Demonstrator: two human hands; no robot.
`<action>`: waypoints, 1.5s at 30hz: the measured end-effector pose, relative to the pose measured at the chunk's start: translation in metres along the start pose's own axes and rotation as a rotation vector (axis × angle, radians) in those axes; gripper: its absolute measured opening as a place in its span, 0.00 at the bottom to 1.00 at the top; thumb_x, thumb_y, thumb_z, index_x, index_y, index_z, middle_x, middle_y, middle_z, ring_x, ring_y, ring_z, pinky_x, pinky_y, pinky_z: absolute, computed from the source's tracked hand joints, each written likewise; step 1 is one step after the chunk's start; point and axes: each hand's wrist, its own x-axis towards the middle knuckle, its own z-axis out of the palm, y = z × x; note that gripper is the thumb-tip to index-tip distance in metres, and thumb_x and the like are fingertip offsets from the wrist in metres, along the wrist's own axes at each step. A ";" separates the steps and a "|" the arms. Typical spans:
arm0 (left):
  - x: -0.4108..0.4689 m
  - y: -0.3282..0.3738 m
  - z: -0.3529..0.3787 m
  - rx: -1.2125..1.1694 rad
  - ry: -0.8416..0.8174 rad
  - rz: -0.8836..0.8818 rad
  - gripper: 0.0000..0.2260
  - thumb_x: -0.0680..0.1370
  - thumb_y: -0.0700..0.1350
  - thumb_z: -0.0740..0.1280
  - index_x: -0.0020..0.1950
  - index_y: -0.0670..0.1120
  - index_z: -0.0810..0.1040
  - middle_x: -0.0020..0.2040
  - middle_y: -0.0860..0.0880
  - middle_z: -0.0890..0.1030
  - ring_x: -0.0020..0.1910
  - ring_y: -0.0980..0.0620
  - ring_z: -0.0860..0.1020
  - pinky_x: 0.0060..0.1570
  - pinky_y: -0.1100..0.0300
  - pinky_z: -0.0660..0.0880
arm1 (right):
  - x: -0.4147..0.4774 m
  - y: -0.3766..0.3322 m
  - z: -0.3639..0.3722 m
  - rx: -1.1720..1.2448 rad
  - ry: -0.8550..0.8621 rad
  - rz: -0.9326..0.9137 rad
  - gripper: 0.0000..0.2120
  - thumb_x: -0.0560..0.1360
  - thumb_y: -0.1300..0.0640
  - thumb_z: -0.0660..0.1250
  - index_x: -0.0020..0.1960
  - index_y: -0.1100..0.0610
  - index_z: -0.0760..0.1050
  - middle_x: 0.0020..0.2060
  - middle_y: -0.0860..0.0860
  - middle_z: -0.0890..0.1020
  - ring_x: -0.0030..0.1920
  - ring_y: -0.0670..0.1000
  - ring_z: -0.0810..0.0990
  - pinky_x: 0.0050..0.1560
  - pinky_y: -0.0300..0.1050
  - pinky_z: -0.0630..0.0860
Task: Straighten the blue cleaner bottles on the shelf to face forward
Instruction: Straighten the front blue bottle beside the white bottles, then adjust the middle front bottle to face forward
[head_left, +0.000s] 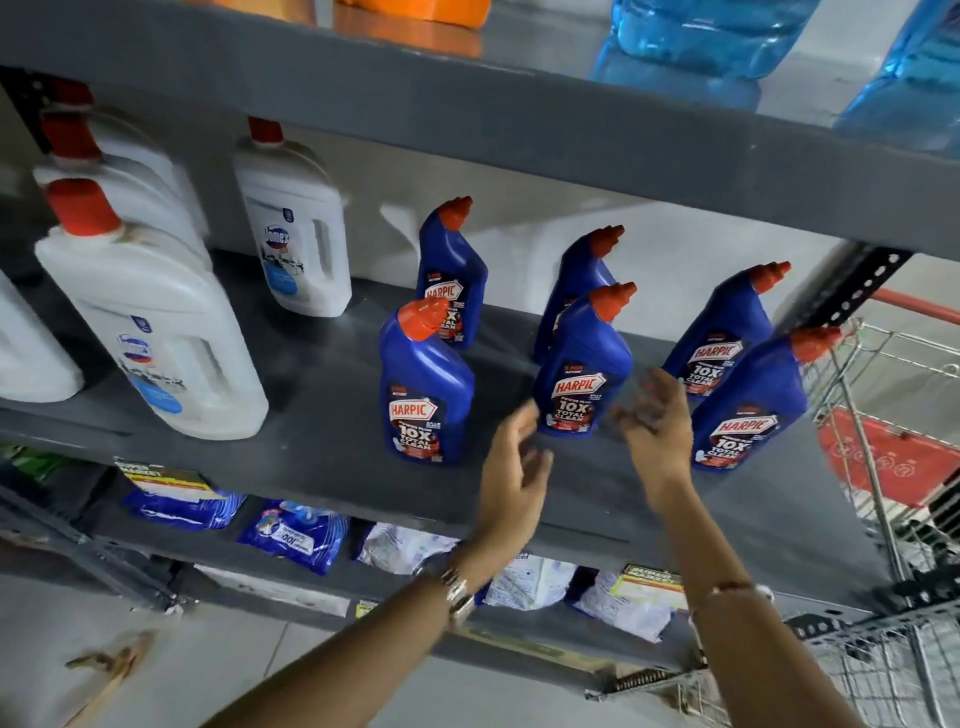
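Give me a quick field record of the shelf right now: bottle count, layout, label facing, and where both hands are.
blue Harpic bottles: six, upright, in three front-back pairs
front middle bottle: label faces forward
rear middle bottle: label mostly hidden behind the front one
left hand: open, empty, beside the front middle bottle
right hand: open, empty, on that bottle's other side
contact: cannot tell, hands blurred
white Domex jugs: left part of grey shelf

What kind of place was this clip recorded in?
Most likely a supermarket aisle: rows of identical Harpic bottles on a grey metal shelf, "Super Market" price tags on the shelf edge, and a wire shopping cart alongside.
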 end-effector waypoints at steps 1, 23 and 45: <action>0.019 0.000 0.013 0.014 0.082 -0.045 0.25 0.75 0.35 0.62 0.70 0.46 0.61 0.67 0.46 0.68 0.66 0.53 0.69 0.64 0.60 0.68 | 0.010 0.001 -0.004 -0.011 -0.100 0.022 0.28 0.69 0.70 0.68 0.65 0.56 0.66 0.53 0.48 0.75 0.50 0.47 0.77 0.39 0.32 0.77; 0.059 -0.006 0.007 0.128 -0.007 -0.061 0.20 0.76 0.38 0.63 0.68 0.44 0.66 0.60 0.46 0.75 0.59 0.52 0.74 0.48 0.78 0.70 | 0.017 0.010 -0.019 -0.218 -0.314 -0.030 0.21 0.70 0.61 0.71 0.62 0.60 0.73 0.55 0.59 0.80 0.52 0.56 0.80 0.57 0.53 0.78; 0.017 0.009 -0.008 0.139 -0.041 -0.134 0.20 0.76 0.38 0.64 0.67 0.41 0.66 0.65 0.41 0.73 0.63 0.49 0.72 0.53 0.71 0.69 | -0.033 0.004 -0.033 -0.212 -0.314 -0.049 0.18 0.70 0.63 0.70 0.59 0.66 0.73 0.55 0.61 0.79 0.52 0.55 0.80 0.52 0.45 0.75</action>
